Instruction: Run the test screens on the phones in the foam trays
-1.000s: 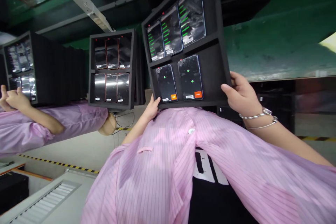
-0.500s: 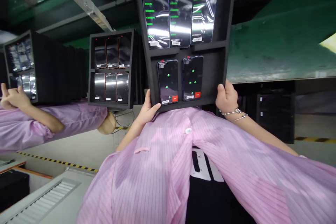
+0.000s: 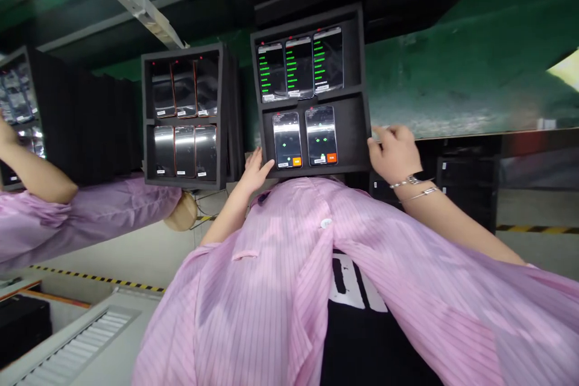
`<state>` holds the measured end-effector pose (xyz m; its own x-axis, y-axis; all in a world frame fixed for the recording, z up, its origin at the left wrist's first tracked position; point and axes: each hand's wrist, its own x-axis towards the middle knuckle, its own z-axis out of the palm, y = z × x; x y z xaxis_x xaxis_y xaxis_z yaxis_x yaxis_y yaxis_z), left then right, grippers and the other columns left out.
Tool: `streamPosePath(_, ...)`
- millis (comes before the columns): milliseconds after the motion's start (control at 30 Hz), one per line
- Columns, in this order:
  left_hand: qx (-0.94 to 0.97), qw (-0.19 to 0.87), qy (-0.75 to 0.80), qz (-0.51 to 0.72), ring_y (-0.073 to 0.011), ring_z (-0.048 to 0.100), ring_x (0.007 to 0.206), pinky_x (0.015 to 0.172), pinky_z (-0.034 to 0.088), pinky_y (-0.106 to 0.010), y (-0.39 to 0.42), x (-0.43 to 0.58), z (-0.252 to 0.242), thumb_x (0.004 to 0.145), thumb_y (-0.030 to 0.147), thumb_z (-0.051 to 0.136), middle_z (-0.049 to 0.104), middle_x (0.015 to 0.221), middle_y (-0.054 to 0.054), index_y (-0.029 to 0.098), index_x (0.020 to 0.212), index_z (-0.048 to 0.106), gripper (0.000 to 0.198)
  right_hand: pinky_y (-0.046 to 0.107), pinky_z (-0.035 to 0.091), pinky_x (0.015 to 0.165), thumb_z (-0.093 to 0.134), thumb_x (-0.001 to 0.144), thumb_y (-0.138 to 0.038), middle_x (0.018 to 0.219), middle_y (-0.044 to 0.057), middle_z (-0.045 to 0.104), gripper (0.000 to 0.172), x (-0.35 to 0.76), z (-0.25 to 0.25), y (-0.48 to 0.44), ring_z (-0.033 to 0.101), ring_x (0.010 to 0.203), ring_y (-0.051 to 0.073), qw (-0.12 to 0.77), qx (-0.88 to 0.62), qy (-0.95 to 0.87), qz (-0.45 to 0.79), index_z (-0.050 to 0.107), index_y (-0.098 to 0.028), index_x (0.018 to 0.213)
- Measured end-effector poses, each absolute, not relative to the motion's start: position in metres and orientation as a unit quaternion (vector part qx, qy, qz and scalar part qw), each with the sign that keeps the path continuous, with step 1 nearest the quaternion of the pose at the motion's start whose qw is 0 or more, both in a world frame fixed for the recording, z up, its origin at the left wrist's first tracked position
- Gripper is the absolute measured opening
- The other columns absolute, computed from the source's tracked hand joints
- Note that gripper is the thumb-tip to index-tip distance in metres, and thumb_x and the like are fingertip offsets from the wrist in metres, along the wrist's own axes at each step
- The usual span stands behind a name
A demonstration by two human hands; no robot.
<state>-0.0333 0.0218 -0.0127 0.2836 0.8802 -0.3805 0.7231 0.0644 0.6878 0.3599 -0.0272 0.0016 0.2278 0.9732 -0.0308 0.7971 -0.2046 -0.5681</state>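
A black foam tray (image 3: 357,90) lies in front of me on the green table. It holds three phones (image 3: 299,66) with green text in its far row and two phones (image 3: 304,139) with green arrows and orange buttons in its near row. My left hand (image 3: 254,172) grips the tray's near left corner, thumb on top. My right hand (image 3: 394,154), with bracelets on the wrist, holds the tray's right edge, fingers curled on it.
A second foam tray (image 3: 183,111) of dark-screened phones sits on a stack just to the left. Farther left, a co-worker's pink sleeve (image 3: 85,217) reaches toward another tray stack (image 3: 81,114). The green table top (image 3: 461,72) stretches right. The floor shows yellow-black tape (image 3: 94,281).
The tray was tilted and close to my face; it has straightened, then moved down and away, level beside the left tray. Both hands stayed on its edges.
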Motion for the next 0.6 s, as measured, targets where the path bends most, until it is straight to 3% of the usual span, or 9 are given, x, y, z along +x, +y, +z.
streamPosePath(133, 0.725, 0.335, 0.591, 0.116, -0.0392, 0.011, 0.167, 0.134, 0.014, -0.061, 0.049, -0.027, 0.014, 0.092, 0.080, 0.057, 0.020, 0.178, -0.016, 0.025, 0.168, 0.028, 0.099, 0.061, 0.042, 0.118, 0.045, 0.101, -0.047, 0.140, 0.024, 0.058, 0.058, 0.364, 0.023, 0.001, 0.053, 0.135, 0.041, 0.234, -0.714, -0.641, 0.154, 0.060, -0.013, 0.146)
streamPosePath(233, 0.761, 0.292, 0.565, 0.130, -0.0396, 0.012, 0.167, 0.134, 0.015, -0.062, 0.086, -0.012, 0.032, 0.091, 0.083, 0.054, 0.024, 0.178, -0.012, 0.031, 0.165, 0.036, 0.092, 0.063, 0.041, 0.119, 0.048, 0.101, -0.044, 0.140, 0.021, 0.060, 0.050, 0.343, 0.030, 0.037, 0.053, 0.137, 0.040, 0.220, -0.666, -0.694, 0.162, 0.064, -0.016, 0.139)
streamPosePath(333, 0.781, 0.262, 0.555, 0.116, -0.0411, 0.013, 0.166, 0.134, 0.018, -0.062, 0.121, 0.004, 0.036, 0.091, 0.083, 0.056, 0.028, 0.176, -0.011, 0.031, 0.161, 0.043, 0.089, 0.070, 0.032, 0.122, 0.051, 0.101, -0.045, 0.151, 0.020, 0.053, 0.049, 0.314, 0.029, 0.072, 0.046, 0.144, 0.042, 0.187, -0.644, -0.722, 0.171, 0.063, -0.020, 0.141)
streamPosePath(467, 0.788, 0.230, 0.565, 0.085, -0.0434, 0.013, 0.165, 0.131, 0.022, -0.065, 0.152, 0.012, 0.022, 0.091, 0.080, 0.059, 0.030, 0.175, -0.012, 0.028, 0.157, 0.050, 0.084, 0.081, 0.019, 0.120, 0.052, 0.101, -0.047, 0.164, 0.020, 0.041, 0.052, 0.289, 0.018, 0.108, 0.036, 0.150, 0.048, 0.154, -0.636, -0.734, 0.180, 0.061, -0.021, 0.144)
streamPosePath(600, 0.771, 0.216, 0.596, 0.062, -0.0468, 0.010, 0.165, 0.129, 0.022, -0.070, 0.172, 0.016, 0.002, 0.088, 0.078, 0.066, 0.025, 0.177, -0.013, 0.027, 0.150, 0.058, 0.081, 0.086, 0.013, 0.117, 0.051, 0.101, -0.054, 0.166, 0.020, 0.039, 0.051, 0.284, 0.001, 0.136, 0.034, 0.149, 0.051, 0.136, -0.645, -0.728, 0.190, 0.066, -0.021, 0.138)
